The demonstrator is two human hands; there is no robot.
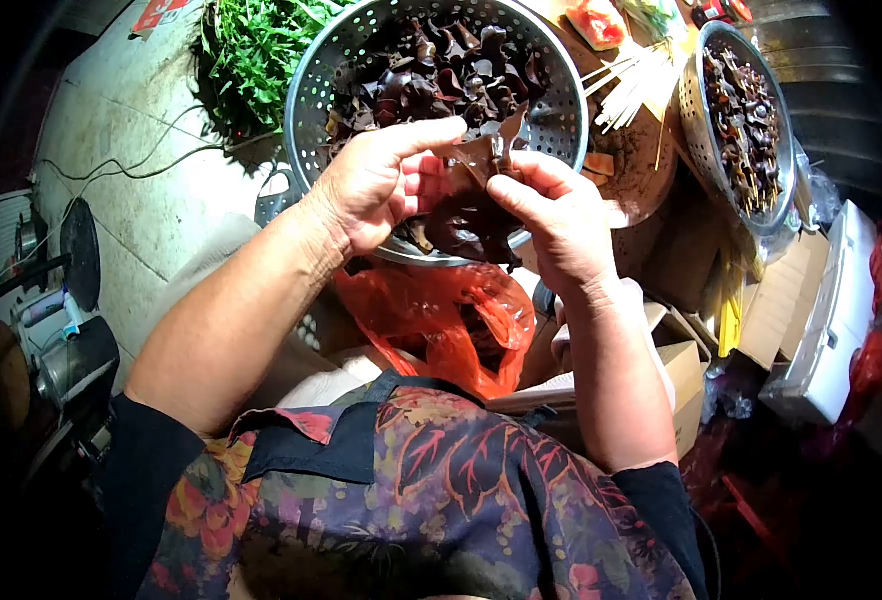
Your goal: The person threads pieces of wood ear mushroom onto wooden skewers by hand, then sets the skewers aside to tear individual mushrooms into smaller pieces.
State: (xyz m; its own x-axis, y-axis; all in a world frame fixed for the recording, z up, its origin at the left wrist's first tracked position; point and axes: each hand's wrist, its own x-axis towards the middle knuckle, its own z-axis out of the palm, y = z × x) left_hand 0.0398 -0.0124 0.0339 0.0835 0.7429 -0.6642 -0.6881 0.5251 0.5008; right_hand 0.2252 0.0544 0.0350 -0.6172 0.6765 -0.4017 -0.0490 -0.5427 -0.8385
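Over the near part of a large perforated metal colander (303, 110), my two hands hold a dark brown, glossy piece of wood-ear fungus (476, 160). My right hand (561, 215) pinches its upper right part between thumb and forefinger. My left hand (376, 180) is curled around its left side, thumb stretched along the top. More dark brown fungus (431, 75) fills the colander behind the hands. A further dark, wet-looking piece (466, 225) hangs just below the fingers; whether it is joined to the held one is unclear.
Skewered dark pieces (746, 130) lie in a second colander (696, 100) at right. Bare wooden sticks (626, 90) lie between the colanders. Leafy greens (251, 65) are at upper left, a red plastic bag (451, 320) below the colander, a cardboard box (786, 290) and white foam box (831, 320) at right.
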